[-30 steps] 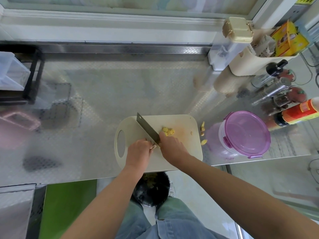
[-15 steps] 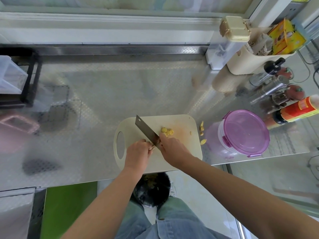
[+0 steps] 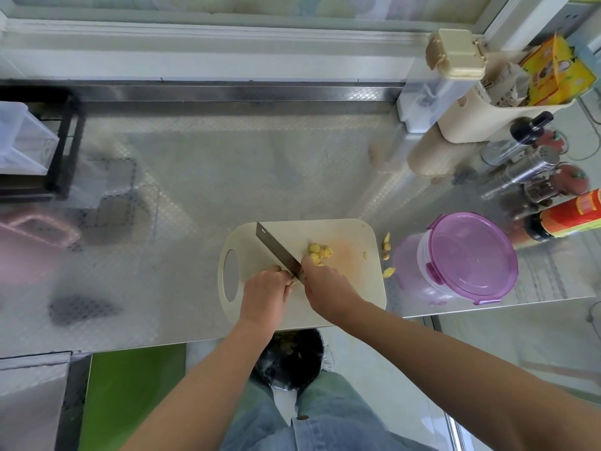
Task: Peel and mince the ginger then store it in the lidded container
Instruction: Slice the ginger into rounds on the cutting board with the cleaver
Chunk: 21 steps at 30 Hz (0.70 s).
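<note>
though small, yellow ginger chunks (image 3: 320, 253)

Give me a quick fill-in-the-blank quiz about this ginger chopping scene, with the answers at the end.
1. The right hand grips a ___.
2. The purple lid sits ___ the container.
3. Sliced ginger lies on the cutting board, to the ___ of the blade.
Answers: cleaver; on; right.

Steel counter (image 3: 260, 177) w/ window (image 3: 227, 3) behind
</note>
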Available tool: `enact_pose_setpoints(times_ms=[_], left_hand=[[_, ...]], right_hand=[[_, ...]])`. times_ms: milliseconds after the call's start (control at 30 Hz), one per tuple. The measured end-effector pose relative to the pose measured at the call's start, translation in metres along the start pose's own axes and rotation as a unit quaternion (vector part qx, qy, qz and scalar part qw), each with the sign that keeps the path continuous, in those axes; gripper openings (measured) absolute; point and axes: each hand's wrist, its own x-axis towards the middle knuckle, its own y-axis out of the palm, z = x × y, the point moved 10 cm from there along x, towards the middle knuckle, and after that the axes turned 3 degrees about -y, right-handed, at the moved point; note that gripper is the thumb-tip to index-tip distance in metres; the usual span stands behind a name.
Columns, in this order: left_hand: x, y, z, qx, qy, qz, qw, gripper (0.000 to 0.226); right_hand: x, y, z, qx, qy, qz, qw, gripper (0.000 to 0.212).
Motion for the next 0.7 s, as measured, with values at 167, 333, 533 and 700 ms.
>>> enact_pose_setpoints(times_ms=[167,333,533,700], left_hand=[[0.001,0.000,-0.001,0.008,-0.001,0.006,1.000,0.015],[0.002,-0.002,0.000,0.008,-0.011,0.004,1.000,0.015],[0.001,-0.002,-0.003,0.006,0.001,0.007,1.000,0.009],[0.002,0.001,-0.001,0.008,0.000,-0.009,1.000,0.005]], right_hand=[[-0.001,-0.003,0.004,-0.001,-0.005,-0.013,1.000,0.016],[-0.008,0.000,0.001,-0.013,-0.006,-0.010,1.000,0.025],[-0.012,0.001,0.004,-0.040,-0.006,-0.007,0.999,0.030],[-0.010,-0.005,0.012,-0.025,-0.002,-0.007,1.000,0.025]])
